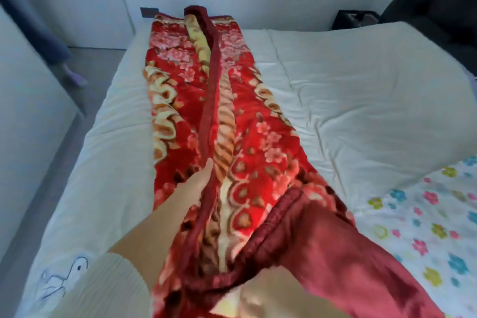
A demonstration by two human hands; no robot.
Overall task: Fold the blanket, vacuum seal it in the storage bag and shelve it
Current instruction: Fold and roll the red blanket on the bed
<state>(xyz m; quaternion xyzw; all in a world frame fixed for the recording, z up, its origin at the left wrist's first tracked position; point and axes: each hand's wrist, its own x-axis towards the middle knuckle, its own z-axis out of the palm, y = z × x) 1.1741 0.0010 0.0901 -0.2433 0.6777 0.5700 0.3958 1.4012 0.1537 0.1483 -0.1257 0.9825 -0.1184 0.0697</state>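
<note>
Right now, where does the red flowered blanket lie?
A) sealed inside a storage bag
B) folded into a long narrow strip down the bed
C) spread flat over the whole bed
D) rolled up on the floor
B: the red flowered blanket runs as a long narrow strip down the white bed, with the left hand laid along its dark red edge.

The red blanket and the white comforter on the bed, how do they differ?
The red blanket is floral-patterned with a maroon border; the white comforter is plain. The blanket is folded into a long narrow strip, while the comforter lies spread wide beneath it. The left hand touches the blanket, not the comforter. Both lie on the bed.
</note>
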